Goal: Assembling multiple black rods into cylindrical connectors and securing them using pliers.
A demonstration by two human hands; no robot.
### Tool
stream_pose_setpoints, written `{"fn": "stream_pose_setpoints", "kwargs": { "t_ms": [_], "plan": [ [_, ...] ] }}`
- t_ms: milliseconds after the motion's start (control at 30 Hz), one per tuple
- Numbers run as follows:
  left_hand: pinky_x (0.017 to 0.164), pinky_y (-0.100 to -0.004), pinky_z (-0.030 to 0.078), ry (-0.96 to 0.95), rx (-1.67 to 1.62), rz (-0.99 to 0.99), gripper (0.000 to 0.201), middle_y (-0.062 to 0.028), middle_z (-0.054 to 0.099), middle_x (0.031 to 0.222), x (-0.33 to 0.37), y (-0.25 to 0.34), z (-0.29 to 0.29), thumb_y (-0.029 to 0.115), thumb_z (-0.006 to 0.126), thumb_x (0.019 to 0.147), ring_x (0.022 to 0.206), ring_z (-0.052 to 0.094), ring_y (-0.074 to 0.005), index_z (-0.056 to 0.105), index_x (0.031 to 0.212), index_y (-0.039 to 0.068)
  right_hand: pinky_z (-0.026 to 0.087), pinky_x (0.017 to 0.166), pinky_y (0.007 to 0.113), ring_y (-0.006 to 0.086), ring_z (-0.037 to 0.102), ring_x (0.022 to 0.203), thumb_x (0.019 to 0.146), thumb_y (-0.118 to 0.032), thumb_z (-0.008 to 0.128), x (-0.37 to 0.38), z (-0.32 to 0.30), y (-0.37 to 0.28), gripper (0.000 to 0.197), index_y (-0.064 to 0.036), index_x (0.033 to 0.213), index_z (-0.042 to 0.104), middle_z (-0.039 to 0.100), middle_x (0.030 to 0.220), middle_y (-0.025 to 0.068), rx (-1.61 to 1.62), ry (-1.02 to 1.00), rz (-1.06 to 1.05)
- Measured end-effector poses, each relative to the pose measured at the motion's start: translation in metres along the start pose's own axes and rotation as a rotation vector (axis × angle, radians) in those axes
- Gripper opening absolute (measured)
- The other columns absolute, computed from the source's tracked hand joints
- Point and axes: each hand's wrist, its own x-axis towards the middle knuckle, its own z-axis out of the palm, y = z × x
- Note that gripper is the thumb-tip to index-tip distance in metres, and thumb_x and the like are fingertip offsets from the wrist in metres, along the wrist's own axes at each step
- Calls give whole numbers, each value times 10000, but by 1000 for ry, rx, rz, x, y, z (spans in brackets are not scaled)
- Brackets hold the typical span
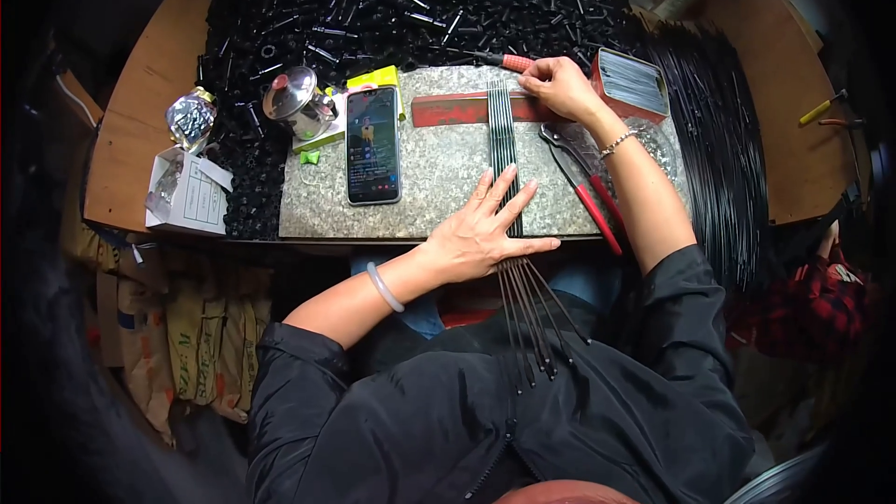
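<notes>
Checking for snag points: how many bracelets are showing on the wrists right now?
2: a pale bangle above the left hand and a beaded bracelet above the right hand. The sleeves could hide more.

Phone (pixel 372 145): glossy screen. Left of phone, polished metal pot (pixel 299 105). Right of phone: smooth, sheeny metal-looking rods (pixel 502 135); scuffed painted bar (pixel 448 111); plastic-looking plier grips (pixel 595 215). Beneath phone: speckled, stone-like board (pixel 317 205).

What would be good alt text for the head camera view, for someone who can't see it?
A person's left hand lies spread across thin dark rods laid over a red bar, while the right hand is at the bar's right part. On the speckled board, a phone lies left and red-handled pliers right, with heaped black parts behind.
</notes>
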Motion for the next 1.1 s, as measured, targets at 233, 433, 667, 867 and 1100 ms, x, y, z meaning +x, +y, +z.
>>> {"fn": "stream_pose_setpoints", "kwargs": {
  "t_ms": [233, 433, 667, 867, 1100],
  "plan": [
    [1017, -600, 271, 3, 15, 4, 586, -244, 305, 1388, -2, -1, 2, 216, 584, 772, 1276, 260, -513, 422, 1296, 421, 473, 630, 294, 133, 588, 611, 769, -227, 667, 1, -4, -6, 225, -3, 753, 664, 644, 672, 94, -44, -17, -1],
    [1022, -599, 263, 8, -6, 6, 568, -242, 310, 1387, 1, -2, 1, 227, 571, 782, 1271, 272, -510, 424, 1297, 418, 443, 604, 257, 87, 529, 609, 797, -207, 663, 5, 0, -3, 211, 0, 757, 657, 610, 653, 39, 23, -35, 18],
    [1007, -606, 280, 44, 2, -5, 556, -231, 313, 1388, 0, -4, 5, 225, 578, 781, 1268, 278, -508, 444, 1282, 426, 423, 584, 211, 34, 483, 624, 833, -182, 657, 9, -3, -8, 192, 5, 788, 655, 604, 691, -18, 90, -135, 49],
    [999, -614, 288, 45, -22, -8, 590, -219, 294, 1404, -1, -4, 4, 206, 610, 755, 1276, 263, -508, 453, 1274, 438, 456, 634, 231, 58, 537, 648, 818, -174, 660, 12, -1, -7, 185, 9, 793, 670, 634, 705, 13, 114, -146, 52],
    [1004, -607, 287, 31, -55, -9, 611, -224, 281, 1411, -1, -3, 2, 238, 637, 729, 1279, 256, -510, 451, 1277, 435, 456, 732, 225, 74, 569, 823, 830, -103, 650, 15, -8, -13, 141, 31, 785, 656, 637, 757, 15, 159, -273, 52]
  ]
}}
